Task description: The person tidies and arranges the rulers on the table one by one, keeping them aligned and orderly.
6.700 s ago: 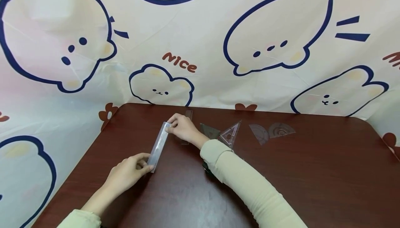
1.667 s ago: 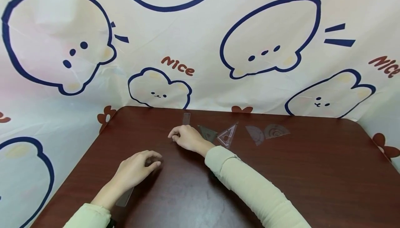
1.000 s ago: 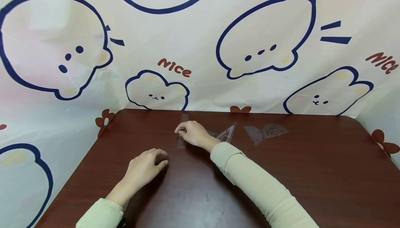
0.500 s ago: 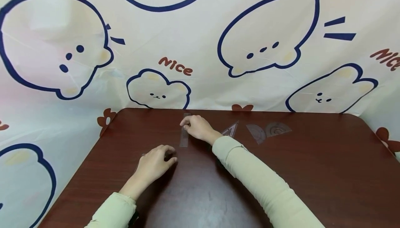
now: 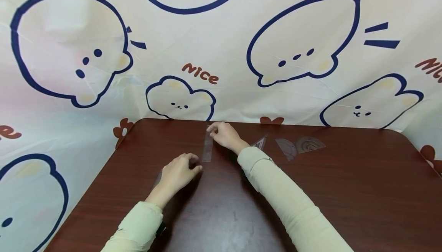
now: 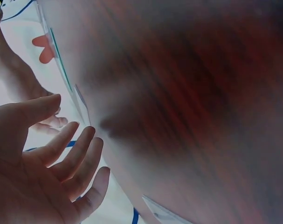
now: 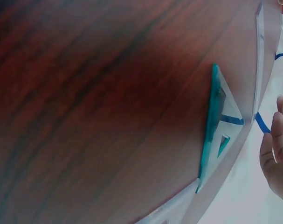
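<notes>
Clear ruler (image 5: 208, 148), one: lies flat on the counter (image 5: 345, 190), close to the far edge and left of its middle, one end pointing at that edge, the other toward the near edge. Your right hand (image 5: 226, 134): over the ruler's far end, fingers loosely bent with room between them, gripping nothing; you cannot tell whether they touch it. Your left hand (image 5: 179, 171): near the ruler's other end, on the side toward the left edge, fingers relaxed and apart, holding nothing. Handling, as judged: light, thin, stiff plastic, smooth enough to slip from you, liable to crack if bent hard; lying flat, it offers you little to pinch. Suggested hold: the two long sides near an end, thumb opposite fingers, or a fingertip worked under a short end. Toward the right edge: teal set square (image 7: 217, 126), plain in the right wrist view; second set square (image 5: 260, 143), partly hidden by the sleeve (image 5: 276, 185); protractor (image 5: 287, 149); further protractor (image 5: 310, 144). Toward the left edge: clear strip (image 5: 157, 179), seemingly another ruler, mostly hidden behind your left hand.
</notes>
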The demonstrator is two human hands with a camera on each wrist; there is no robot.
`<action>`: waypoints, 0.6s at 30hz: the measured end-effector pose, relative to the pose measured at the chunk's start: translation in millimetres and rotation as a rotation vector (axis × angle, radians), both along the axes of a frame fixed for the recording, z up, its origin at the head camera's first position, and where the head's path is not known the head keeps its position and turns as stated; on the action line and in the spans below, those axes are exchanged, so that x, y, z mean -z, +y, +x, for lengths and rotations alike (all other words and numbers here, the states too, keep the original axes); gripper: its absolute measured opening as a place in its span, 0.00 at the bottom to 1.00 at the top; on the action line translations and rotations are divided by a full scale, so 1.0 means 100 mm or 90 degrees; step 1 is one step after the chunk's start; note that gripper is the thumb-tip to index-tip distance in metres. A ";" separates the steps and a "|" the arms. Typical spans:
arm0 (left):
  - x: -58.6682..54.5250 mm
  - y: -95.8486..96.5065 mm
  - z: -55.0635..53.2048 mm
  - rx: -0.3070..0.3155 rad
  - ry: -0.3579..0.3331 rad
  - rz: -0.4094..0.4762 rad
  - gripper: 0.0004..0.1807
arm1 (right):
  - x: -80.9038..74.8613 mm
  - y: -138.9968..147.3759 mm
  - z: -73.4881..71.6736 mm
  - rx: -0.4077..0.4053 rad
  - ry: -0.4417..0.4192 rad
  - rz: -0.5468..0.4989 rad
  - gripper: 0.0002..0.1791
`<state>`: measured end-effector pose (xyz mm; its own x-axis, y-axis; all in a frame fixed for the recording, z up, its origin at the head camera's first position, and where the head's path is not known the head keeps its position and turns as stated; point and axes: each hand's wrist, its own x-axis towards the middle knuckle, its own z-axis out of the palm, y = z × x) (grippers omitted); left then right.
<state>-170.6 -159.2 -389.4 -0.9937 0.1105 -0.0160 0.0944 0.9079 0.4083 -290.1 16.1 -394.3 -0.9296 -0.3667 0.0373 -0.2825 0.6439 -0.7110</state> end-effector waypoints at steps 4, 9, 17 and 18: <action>0.03 0.02 -0.04 0.002 0.000 0.015 0.18 | -0.02 0.02 -0.04 0.010 -0.010 -0.009 0.11; 0.06 0.05 -0.07 -0.005 -0.003 0.015 0.18 | -0.05 0.01 -0.10 0.000 -0.028 0.017 0.11; 0.05 0.15 -0.10 -0.041 0.023 -0.003 0.21 | 0.00 0.00 -0.17 0.008 -0.040 0.013 0.11; 0.06 0.16 -0.09 -0.045 0.022 0.000 0.22 | 0.01 -0.01 -0.17 0.011 -0.042 0.011 0.11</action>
